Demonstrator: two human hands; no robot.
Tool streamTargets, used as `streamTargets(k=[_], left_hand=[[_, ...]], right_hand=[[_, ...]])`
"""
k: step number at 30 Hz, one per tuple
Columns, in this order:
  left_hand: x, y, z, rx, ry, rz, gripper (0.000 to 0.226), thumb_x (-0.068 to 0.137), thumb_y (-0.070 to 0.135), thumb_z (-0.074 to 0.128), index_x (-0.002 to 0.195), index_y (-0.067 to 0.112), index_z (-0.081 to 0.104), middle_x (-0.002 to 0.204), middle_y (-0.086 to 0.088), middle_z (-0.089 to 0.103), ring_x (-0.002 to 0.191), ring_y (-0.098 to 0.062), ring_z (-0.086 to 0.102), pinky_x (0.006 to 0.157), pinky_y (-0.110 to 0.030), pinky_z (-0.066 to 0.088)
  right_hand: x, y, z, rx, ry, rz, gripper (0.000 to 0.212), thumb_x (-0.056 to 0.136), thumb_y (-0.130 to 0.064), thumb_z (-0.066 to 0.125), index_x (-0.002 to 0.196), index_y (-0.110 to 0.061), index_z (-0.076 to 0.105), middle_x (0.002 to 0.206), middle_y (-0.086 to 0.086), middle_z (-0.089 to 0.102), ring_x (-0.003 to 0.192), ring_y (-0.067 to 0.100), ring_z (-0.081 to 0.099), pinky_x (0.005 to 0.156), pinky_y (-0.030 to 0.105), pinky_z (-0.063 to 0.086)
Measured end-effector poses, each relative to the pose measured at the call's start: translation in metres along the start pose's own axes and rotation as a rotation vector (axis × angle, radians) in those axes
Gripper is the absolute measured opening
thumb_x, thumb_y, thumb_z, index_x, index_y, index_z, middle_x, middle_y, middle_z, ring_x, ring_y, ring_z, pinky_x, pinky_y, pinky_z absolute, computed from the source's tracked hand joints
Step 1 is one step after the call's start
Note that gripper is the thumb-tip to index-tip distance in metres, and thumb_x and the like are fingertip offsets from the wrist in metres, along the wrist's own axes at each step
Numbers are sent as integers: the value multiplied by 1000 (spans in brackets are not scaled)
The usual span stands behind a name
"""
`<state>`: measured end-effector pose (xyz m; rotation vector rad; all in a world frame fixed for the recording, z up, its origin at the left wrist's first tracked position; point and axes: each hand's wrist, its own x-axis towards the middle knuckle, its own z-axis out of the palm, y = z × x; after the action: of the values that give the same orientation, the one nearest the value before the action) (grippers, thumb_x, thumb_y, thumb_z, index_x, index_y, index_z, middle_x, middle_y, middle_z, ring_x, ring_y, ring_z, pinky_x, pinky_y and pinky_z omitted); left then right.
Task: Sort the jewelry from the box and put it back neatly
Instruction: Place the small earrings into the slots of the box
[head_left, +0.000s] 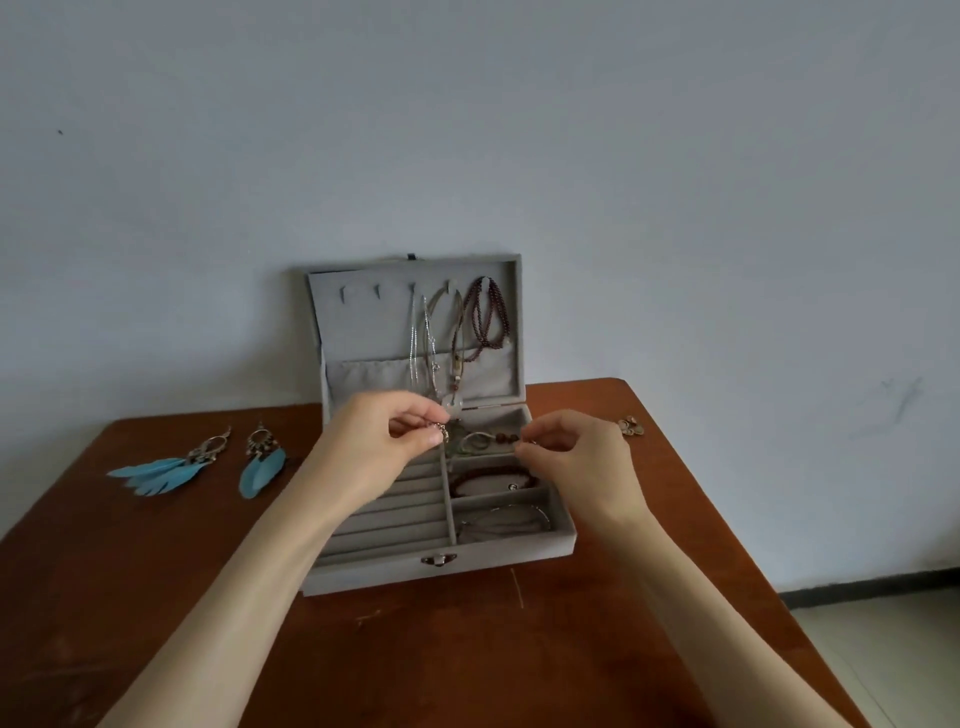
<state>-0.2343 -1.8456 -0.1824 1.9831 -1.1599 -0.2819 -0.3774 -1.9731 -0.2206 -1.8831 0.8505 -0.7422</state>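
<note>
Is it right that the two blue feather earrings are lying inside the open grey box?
Not quite. The head view shows the two blue feather earrings lying on the wooden table, left of the open grey box, not inside it.

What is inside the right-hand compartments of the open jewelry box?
In the jewelry box, the far compartment holds rings and dark beads, the middle one a reddish bead bracelet, the near one thin bangles. The right hand covers their right ends.

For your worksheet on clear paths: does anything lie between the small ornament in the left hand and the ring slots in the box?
Nothing visible: the left hand holds the ornament just above the bare ring slots.
</note>
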Motion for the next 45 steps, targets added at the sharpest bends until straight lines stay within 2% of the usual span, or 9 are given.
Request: streamTargets(k=[6, 9, 17, 24, 28, 31, 33, 38, 45], left_hand=[[-8, -19, -23, 63, 140, 18, 12, 86, 17, 62, 90, 26, 69, 79, 17, 65, 68, 7, 58, 62, -4, 41], [-10, -26, -29, 33, 200, 35, 12, 87, 17, 61, 89, 23, 71, 78, 15, 66, 73, 4, 60, 64, -1, 40], [-1, -44, -36, 62, 202, 31, 11, 85, 20, 64, 86, 26, 72, 89, 0, 60, 82, -8, 55, 68, -5, 36], [0, -52, -39, 196, 131, 84, 15, 88, 18, 61, 96, 19, 73, 92, 4, 66, 85, -5, 58, 72, -3, 36], [-6, -59, -37, 223, 106, 86, 17, 88, 16, 61, 100, 19, 73, 97, 8, 70, 88, 2, 56, 74, 4, 35], [-9, -64, -33, 215, 80, 51, 18, 87, 18, 61, 100, 23, 72, 100, 10, 70, 94, -1, 60, 80, -6, 40], [-10, -63, -31, 206, 78, 43, 18, 87, 17, 62, 101, 23, 72, 99, 10, 71, 95, -2, 61, 82, -11, 42], [-11, -55, -30, 117, 119, 62, 17, 83, 17, 67, 97, 26, 72, 85, 16, 68, 83, 4, 61, 71, 0, 40], [-13, -58, -23, 134, 195, 43, 13, 82, 19, 68, 94, 22, 70, 81, 12, 70, 80, 0, 62, 66, 2, 35]], right_hand=[[-1, -27, 35, 106, -181, 35, 4, 82, -11, 66, 85, -14, 66, 76, 6, 72, 63, 11, 66, 64, 23, 57], [2, -33, 49, 54, -211, 6, 6, 82, -14, 67, 87, -17, 67, 79, 4, 70, 66, 10, 62, 67, 26, 56], [17, -35, 72, -21, -253, -29, 15, 80, -10, 68, 88, -22, 69, 83, 0, 69, 72, 7, 61, 56, 11, 45], [21, -34, 86, -202, -179, -168, 16, 85, -11, 60, 96, -18, 70, 77, -10, 61, 68, -2, 54, 60, 0, 41], [23, -34, 88, -291, -134, -229, 13, 89, -15, 57, 98, -17, 66, 81, -9, 58, 73, 3, 53, 65, 9, 41], [22, -32, 85, -313, -153, -247, 10, 88, -13, 58, 96, -15, 64, 81, -9, 57, 66, -3, 50, 59, 1, 39], [20, -30, 82, -305, -175, -236, 10, 87, -10, 60, 92, -16, 66, 79, -9, 57, 67, -5, 49, 60, -1, 39], [24, -33, 75, -188, -144, -176, 9, 83, -12, 63, 83, -19, 69, 69, -12, 61, 65, -1, 54, 60, 11, 39], [19, -34, 77, -113, -199, -210, 11, 83, -14, 64, 86, -16, 74, 73, -12, 67, 66, -5, 58, 61, 3, 41]])
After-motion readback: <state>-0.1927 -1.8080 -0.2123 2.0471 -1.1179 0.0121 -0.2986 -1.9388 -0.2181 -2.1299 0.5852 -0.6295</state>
